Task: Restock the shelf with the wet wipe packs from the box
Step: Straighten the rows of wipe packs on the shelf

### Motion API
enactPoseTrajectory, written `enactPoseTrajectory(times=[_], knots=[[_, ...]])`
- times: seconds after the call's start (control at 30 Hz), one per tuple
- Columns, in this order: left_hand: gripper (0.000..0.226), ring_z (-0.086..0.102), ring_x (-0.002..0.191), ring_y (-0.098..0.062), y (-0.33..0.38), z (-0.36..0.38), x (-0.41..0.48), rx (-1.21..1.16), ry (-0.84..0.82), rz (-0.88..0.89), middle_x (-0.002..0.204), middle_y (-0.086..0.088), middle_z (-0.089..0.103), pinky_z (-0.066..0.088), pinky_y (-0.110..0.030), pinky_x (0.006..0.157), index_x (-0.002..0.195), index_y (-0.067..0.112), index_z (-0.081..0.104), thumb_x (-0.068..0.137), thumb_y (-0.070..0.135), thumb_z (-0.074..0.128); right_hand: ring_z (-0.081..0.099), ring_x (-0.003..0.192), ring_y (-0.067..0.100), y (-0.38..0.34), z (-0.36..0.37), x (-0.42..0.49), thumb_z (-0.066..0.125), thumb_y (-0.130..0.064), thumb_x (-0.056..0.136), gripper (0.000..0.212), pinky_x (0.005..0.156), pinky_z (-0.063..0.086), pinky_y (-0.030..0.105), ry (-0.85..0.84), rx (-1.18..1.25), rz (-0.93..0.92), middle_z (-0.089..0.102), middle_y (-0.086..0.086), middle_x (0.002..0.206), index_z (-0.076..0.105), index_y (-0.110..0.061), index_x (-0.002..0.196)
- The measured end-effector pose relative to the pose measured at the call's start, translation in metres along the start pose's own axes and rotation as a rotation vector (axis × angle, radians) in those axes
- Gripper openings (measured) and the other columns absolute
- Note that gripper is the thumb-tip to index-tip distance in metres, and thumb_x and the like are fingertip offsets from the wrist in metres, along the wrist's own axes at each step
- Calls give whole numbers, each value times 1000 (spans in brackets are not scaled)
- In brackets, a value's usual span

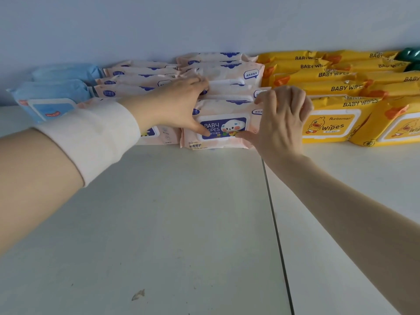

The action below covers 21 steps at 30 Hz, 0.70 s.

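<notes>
A pink baby-wipes pack (pixel 223 129) with a dark blue label stands at the front of a row of like pink packs (pixel 141 87) on the white shelf (pixel 181 212). My left hand (pixel 175 105) holds its left side, thumb on the label and fingers over the top edge. My right hand (pixel 281 119) grips its right end, with the thumb low on the front and the fingers curled over the top corner. The box is out of view.
Yellow wipe packs (pixel 329 126) stand in rows to the right, touching the pink row. Blue packs (pixel 52 105) stand to the left. A green pack (pixel 411 55) shows at the far right by the wall. A seam (pixel 275 223) splits the shelf top.
</notes>
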<state>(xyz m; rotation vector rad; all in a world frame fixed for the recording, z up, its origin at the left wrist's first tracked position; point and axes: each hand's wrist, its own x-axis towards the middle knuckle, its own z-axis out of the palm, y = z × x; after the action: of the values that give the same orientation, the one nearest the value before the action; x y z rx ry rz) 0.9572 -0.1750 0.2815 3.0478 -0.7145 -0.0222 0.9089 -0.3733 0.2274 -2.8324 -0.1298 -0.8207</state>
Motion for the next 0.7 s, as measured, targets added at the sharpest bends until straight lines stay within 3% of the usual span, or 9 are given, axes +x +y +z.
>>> enactPoseTrajectory(times=[0.23, 0.33, 0.53, 0.63, 0.7], knots=[[87, 50, 111, -28, 0, -2, 4, 75, 61, -9, 126, -6, 52, 36, -32, 73, 124, 11, 46, 56, 55, 78, 36, 121, 40, -4, 5, 9, 80, -49, 60, 76, 96, 12, 40, -21, -23, 58, 47, 20, 124, 48, -10, 117], [91, 47, 116, -28, 1, -1, 3, 98, 113, -6, 128, -9, 52, 43, -37, 82, 128, 8, 45, 56, 54, 79, 35, 122, 40, -5, 7, 12, 80, -48, 61, 77, 99, 13, 42, -30, -2, 75, 46, 21, 125, 47, -8, 118], [99, 42, 125, -28, 1, -4, -7, 86, 117, -31, 137, -8, 45, 41, -41, 95, 135, 8, 38, 58, 59, 74, 31, 126, 36, -5, -1, 2, 79, -51, 61, 89, 99, 16, 38, -27, 53, 137, 40, 16, 134, 41, -12, 131], [92, 43, 124, -27, -1, -8, -13, 72, 142, -25, 135, -4, 47, 42, -41, 93, 130, 11, 46, 58, 62, 72, 32, 113, 31, -4, -8, -24, 82, -42, 59, 77, 90, 22, 35, 111, 168, 125, 49, 19, 121, 51, -7, 119], [85, 46, 121, -27, 0, -7, -16, 89, 136, -7, 132, -4, 51, 45, -43, 90, 127, 14, 51, 60, 60, 72, 39, 110, 32, -4, -6, -41, 81, -35, 67, 65, 91, 32, 36, -5, 291, 157, 50, 17, 116, 50, -5, 115]])
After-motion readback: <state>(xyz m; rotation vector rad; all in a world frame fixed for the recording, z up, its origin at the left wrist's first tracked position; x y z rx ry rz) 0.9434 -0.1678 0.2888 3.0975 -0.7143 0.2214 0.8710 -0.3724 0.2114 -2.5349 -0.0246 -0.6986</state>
